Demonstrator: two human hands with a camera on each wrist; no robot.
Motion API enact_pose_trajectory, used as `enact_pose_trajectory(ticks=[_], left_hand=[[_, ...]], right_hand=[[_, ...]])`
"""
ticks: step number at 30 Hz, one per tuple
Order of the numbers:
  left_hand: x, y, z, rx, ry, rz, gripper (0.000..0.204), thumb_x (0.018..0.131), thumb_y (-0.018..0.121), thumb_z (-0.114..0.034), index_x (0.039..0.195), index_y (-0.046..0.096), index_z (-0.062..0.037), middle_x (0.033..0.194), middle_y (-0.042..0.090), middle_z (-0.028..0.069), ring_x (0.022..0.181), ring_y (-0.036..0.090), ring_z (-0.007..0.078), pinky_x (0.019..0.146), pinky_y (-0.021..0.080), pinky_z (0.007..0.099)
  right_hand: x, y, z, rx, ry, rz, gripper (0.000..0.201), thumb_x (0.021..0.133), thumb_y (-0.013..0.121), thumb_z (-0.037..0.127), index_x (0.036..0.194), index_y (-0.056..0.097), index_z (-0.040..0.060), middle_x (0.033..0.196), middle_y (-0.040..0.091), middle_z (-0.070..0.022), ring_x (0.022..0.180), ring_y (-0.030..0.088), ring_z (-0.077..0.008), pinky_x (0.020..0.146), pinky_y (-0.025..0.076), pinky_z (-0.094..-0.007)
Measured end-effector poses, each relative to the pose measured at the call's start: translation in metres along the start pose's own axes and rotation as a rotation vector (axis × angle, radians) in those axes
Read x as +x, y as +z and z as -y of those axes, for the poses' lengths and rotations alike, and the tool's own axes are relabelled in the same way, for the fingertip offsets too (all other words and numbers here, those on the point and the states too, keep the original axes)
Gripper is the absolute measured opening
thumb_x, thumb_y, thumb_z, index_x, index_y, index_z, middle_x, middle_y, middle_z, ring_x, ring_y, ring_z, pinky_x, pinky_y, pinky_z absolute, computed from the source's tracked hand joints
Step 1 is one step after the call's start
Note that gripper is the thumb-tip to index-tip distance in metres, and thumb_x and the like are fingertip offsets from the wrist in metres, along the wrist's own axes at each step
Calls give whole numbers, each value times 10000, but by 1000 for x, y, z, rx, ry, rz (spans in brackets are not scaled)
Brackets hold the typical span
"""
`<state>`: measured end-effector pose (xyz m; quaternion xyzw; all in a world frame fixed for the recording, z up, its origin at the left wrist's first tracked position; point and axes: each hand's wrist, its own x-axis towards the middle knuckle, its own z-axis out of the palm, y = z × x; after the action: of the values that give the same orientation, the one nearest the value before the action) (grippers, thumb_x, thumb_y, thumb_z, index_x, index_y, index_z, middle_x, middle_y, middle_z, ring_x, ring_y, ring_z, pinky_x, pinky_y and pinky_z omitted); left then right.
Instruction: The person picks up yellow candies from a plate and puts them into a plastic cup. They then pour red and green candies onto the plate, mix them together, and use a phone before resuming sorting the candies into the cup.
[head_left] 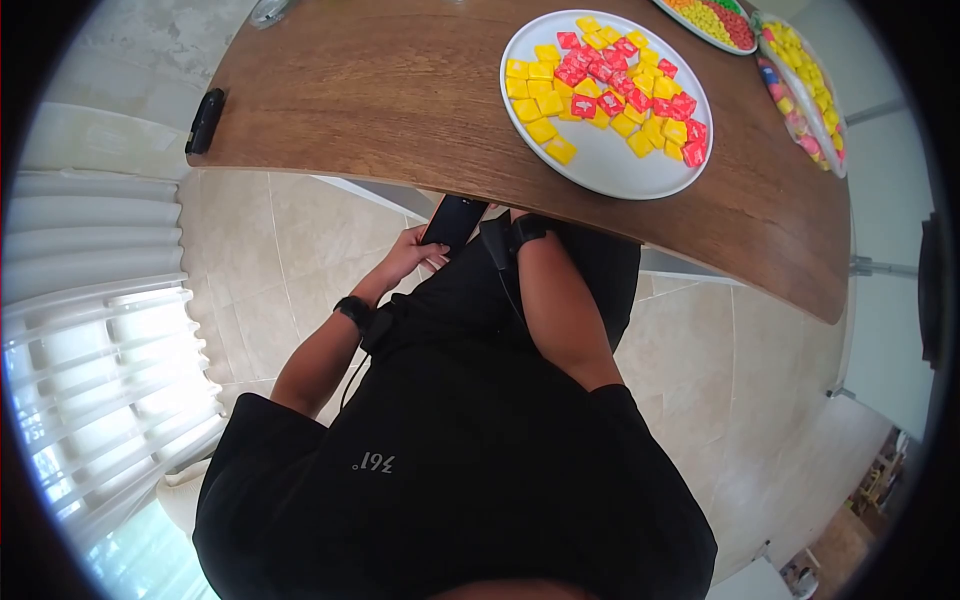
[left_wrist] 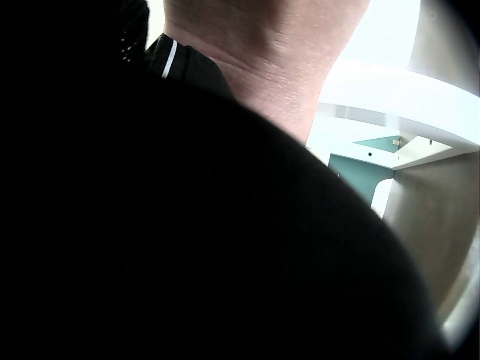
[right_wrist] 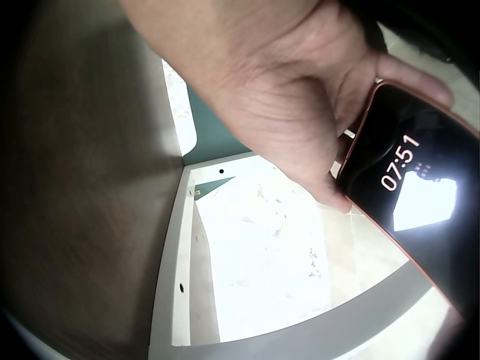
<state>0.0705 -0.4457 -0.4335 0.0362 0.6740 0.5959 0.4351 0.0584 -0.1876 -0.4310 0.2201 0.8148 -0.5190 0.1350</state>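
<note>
A phone (head_left: 455, 222) with a dark screen and reddish edge is held low in front of the lap, just below the table's edge. My left hand (head_left: 405, 252) grips its near end, with the thumb over the screen side. In the right wrist view, my right hand (right_wrist: 300, 105) holds the phone's other end, its thumb at one edge and fingers at the other. The lit screen reads 07:51. Most of the right hand is hidden under the table in the head view. Dark cloth fills much of the left wrist view, where only the wrist (left_wrist: 270, 60) shows.
On the wooden table (head_left: 350, 90) stands a white plate (head_left: 560, 175) of yellow and red wrapped sweets. Farther right are a second plate (head_left: 740, 48) of coloured pieces and a clear bag (head_left: 800, 90) of sweets. A black object (head_left: 205, 122) lies at the left corner.
</note>
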Motion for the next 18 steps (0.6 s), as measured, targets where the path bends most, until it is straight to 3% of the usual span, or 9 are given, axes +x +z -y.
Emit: enact_pose_trajectory(ticks=[8, 10, 11, 13, 18], left_hand=[[-1, 3, -5, 7, -26, 0, 291, 967, 698, -149, 1225, 673, -18, 1041, 747, 54, 843, 748, 165, 748, 611, 317], [-2, 5, -8, 17, -21, -33, 385, 1012, 675, -328, 1253, 691, -29, 1063, 772, 106, 878, 753, 181, 725, 599, 305], [-1, 4, -9, 18, -21, -32, 385, 1012, 675, -328, 1253, 691, -29, 1063, 772, 106, 878, 753, 181, 725, 599, 305], [3, 2, -14, -16, -43, -107, 546, 1061, 554, -492, 1233, 701, 4, 1090, 769, 134, 955, 744, 195, 745, 590, 303], [34, -8, -11, 106, 11, -172, 719, 1094, 387, -585, 1210, 692, 55, 1112, 760, 161, 1022, 732, 218, 868, 585, 324]], right_hand=[[0, 1, 0, -2, 4, 2, 663, 958, 565, 629, 1327, 626, 81, 1034, 732, -118, 706, 687, -224, 524, 558, -344], [2, 0, 1, -2, 5, 1, 661, 958, 567, 628, 1326, 625, 81, 1031, 732, -117, 704, 685, -222, 525, 557, -344], [1, 1, 1, -3, 5, 6, 661, 958, 567, 627, 1326, 625, 81, 1029, 732, -116, 703, 685, -221, 525, 557, -343], [2, -1, 1, -6, 1, 2, 659, 958, 569, 626, 1326, 624, 82, 1026, 732, -115, 701, 683, -219, 525, 556, -342], [4, -1, 3, -14, 0, 5, 656, 957, 573, 623, 1325, 623, 83, 1018, 732, -112, 697, 680, -214, 526, 553, -340]])
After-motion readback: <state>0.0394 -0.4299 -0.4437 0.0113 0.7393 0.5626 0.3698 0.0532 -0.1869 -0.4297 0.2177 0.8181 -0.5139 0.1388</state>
